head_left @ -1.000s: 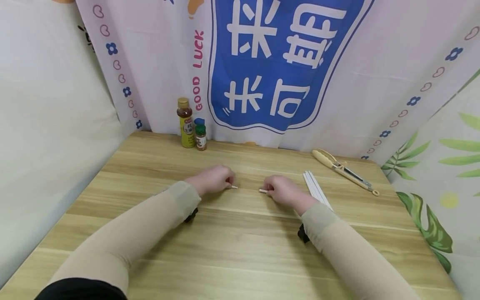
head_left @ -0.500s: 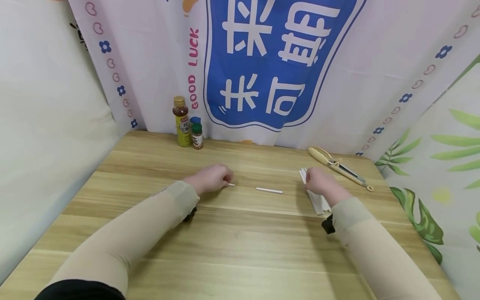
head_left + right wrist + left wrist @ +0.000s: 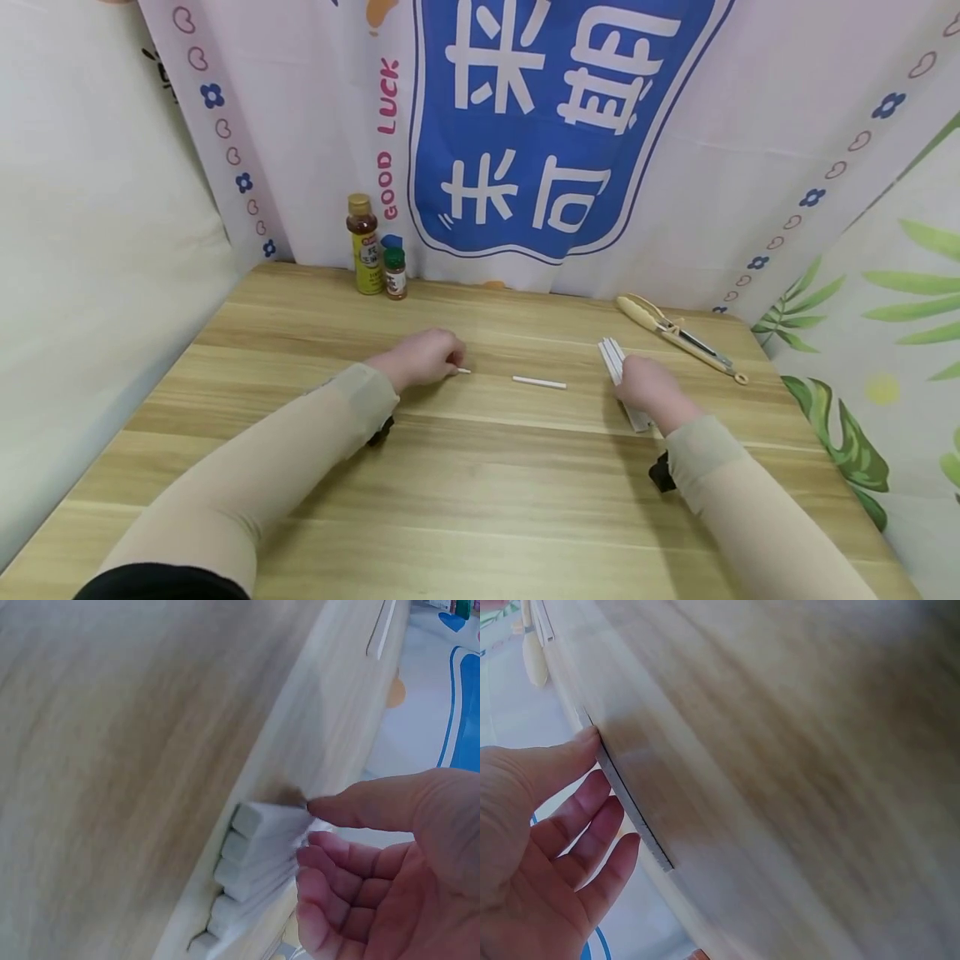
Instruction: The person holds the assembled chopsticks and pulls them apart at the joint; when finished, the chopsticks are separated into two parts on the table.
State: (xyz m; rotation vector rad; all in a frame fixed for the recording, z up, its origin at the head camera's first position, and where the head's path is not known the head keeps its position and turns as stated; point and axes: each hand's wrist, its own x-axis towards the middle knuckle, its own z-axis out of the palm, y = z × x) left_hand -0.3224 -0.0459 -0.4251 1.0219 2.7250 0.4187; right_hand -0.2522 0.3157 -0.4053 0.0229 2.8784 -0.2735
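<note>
My left hand pinches a thin white stick lying on the wooden table. In the left wrist view the thumb presses near one end of that stick, with the other fingers loosely bent behind. A second white stick lies alone to its right, apart from both hands. Farther right, my right hand is over a row of several long white sticks. The right wrist view has its thumb and forefinger pinching the outermost stick; their exact contact is blurred.
Yellow tongs lie at the table's back right. A yellow-labelled bottle and a small green-capped jar stand at the back left, before the printed curtain. Bare tabletop stretches between the forearms.
My right hand has let go of the second stick, which now lies on the table, and has moved right to the row of sticks. My left hand stays in place.
</note>
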